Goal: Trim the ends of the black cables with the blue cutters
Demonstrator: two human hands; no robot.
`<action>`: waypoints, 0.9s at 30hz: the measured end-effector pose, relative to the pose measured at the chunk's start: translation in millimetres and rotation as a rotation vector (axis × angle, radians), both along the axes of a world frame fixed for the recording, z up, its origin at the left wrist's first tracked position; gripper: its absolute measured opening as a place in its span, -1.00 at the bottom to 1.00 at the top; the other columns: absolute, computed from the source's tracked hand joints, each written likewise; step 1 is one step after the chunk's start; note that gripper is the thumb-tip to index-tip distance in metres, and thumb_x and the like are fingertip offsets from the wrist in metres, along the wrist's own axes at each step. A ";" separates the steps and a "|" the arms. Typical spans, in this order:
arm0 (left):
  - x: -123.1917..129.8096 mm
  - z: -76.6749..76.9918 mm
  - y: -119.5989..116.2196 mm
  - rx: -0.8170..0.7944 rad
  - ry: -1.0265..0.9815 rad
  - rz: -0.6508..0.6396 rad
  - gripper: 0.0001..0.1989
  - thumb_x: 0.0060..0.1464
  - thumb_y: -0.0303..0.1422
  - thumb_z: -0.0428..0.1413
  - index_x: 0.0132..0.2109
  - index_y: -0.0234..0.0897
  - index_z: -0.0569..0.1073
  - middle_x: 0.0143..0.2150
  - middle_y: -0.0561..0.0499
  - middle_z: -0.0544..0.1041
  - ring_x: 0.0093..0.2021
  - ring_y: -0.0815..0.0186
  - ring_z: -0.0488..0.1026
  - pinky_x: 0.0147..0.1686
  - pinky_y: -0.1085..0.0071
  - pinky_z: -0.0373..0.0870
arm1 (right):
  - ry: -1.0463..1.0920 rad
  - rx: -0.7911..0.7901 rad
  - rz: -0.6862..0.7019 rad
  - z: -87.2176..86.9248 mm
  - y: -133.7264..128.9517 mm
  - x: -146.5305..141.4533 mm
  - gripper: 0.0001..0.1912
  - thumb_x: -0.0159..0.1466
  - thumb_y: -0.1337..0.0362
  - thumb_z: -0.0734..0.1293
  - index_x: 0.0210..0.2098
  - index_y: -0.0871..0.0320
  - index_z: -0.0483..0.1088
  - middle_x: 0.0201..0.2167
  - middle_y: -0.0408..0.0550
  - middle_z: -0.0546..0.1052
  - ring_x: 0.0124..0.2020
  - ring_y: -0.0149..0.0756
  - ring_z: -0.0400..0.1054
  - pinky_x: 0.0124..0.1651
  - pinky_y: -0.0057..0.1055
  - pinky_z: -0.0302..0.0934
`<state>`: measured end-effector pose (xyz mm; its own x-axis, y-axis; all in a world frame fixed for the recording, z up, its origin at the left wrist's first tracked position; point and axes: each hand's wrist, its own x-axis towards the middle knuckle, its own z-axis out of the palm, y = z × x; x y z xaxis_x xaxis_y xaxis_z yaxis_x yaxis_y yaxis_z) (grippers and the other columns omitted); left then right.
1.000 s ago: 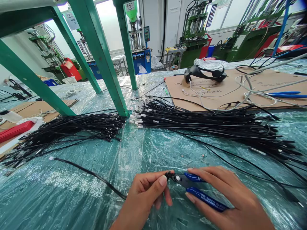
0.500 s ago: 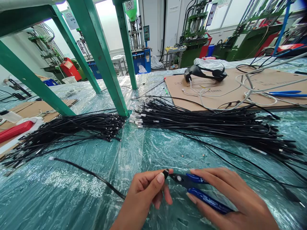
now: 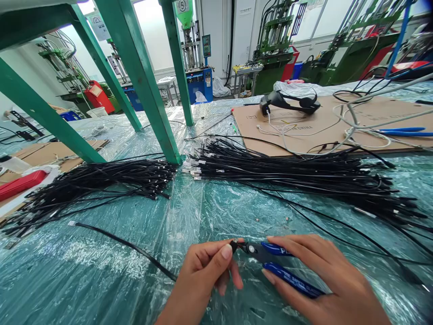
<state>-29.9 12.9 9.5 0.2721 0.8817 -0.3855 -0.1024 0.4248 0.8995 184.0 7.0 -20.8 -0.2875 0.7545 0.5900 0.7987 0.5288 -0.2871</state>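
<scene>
Between thumb and forefinger, my left hand [image 3: 206, 266] pinches the small black end of a cable [image 3: 125, 243]. The cable's other end, with a pale tip, lies on the film to the left. My right hand [image 3: 328, 271] holds blue-handled flush cutters [image 3: 291, 280], their handles spread apart. The dark jaws point left and meet the cable end at my left fingertips. Whether the blades touch it or close on it, I cannot tell. My palm hides the rear of the handles.
Bundles of black cables lie on the left [image 3: 101, 180] and right [image 3: 297, 174] of the film-covered table [image 3: 216, 216]. Green metal legs [image 3: 145, 85] stand at the left. Behind the right bundle, a cardboard sheet [image 3: 324, 131] bears a black headset [image 3: 291, 103], white cords and blue-handled pliers [image 3: 402, 132].
The cutters and my right hand have shifted slightly left, bringing the jaws closer to the cable end. My left hand stays almost still.
</scene>
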 end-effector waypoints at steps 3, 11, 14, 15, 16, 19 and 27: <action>0.1 0.5 0.7 -0.001 0.000 0.003 -0.58 0.14 -0.05 0.14 -0.14 -0.33 0.64 -0.56 -0.01 0.46 -0.60 0.47 0.16 -0.54 0.51 0.05 | 0.009 -0.005 0.001 -1.8 1.0 0.9 -0.64 0.17 0.08 0.39 -0.07 0.02 0.41 -0.27 -0.10 0.54 -0.25 -0.25 0.47 -0.29 -0.34 0.42; 0.3 -0.2 1.7 -0.009 -0.008 -0.022 -0.56 0.11 -0.03 0.15 -0.12 -0.32 0.64 -0.57 -0.01 0.45 -0.61 0.48 0.15 -0.55 0.53 0.04 | 0.049 0.016 0.007 2.9 4.5 -4.1 -0.72 0.18 0.12 0.37 -0.13 0.03 0.46 -0.31 -0.11 0.55 -0.29 -0.26 0.48 -0.32 -0.36 0.41; -0.1 -0.5 1.1 -0.017 -0.014 -0.022 -0.57 0.11 -0.03 0.16 -0.12 -0.30 0.64 -0.57 0.00 0.45 -0.60 0.48 0.15 -0.55 0.53 0.03 | 0.064 0.064 -0.001 6.3 4.4 -6.5 -0.78 0.22 0.12 0.33 -0.18 0.04 0.47 -0.35 -0.12 0.55 -0.35 -0.31 0.47 -0.36 -0.40 0.40; -0.1 -0.4 1.0 -0.021 -0.014 -0.019 -0.57 0.11 -0.04 0.16 -0.12 -0.30 0.64 -0.57 0.00 0.45 -0.60 0.48 0.15 -0.56 0.53 0.02 | 0.062 0.074 -0.002 6.7 4.2 -7.0 -0.78 0.23 0.10 0.32 -0.19 0.04 0.47 -0.37 -0.12 0.54 -0.36 -0.32 0.47 -0.37 -0.41 0.39; 0.0 -0.1 1.1 -0.024 -0.015 -0.021 -0.58 0.12 -0.04 0.15 -0.11 -0.29 0.63 -0.57 0.00 0.45 -0.61 0.49 0.15 -0.56 0.53 0.01 | 0.054 0.076 -0.002 6.6 3.9 -7.2 -0.78 0.23 0.09 0.31 -0.19 0.03 0.47 -0.37 -0.13 0.54 -0.37 -0.32 0.46 -0.38 -0.41 0.39; 0.0 0.1 1.6 -0.028 -0.021 -0.024 -0.60 0.15 -0.07 0.14 -0.10 -0.28 0.63 -0.57 0.01 0.45 -0.61 0.49 0.14 -0.56 0.54 -0.01 | 0.012 0.050 0.000 3.8 3.0 -6.5 -0.74 0.23 0.07 0.32 -0.14 0.03 0.45 -0.34 -0.12 0.54 -0.33 -0.32 0.46 -0.36 -0.40 0.40; -1.9 -3.2 0.1 -0.002 -0.039 -0.036 -0.62 0.19 -0.09 0.11 -0.08 -0.27 0.62 -0.55 0.01 0.47 -0.61 0.50 0.14 -0.55 0.53 -0.01 | -0.020 0.034 0.009 1.4 3.4 -2.8 -0.71 0.23 0.09 0.34 -0.09 0.03 0.42 -0.30 -0.10 0.53 -0.30 -0.31 0.46 -0.32 -0.39 0.40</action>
<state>-31.8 13.0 6.2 0.3183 0.8703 -0.3759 -0.1226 0.4310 0.8940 181.2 10.4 -19.4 -0.3061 0.7313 0.6095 0.7996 0.5449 -0.2523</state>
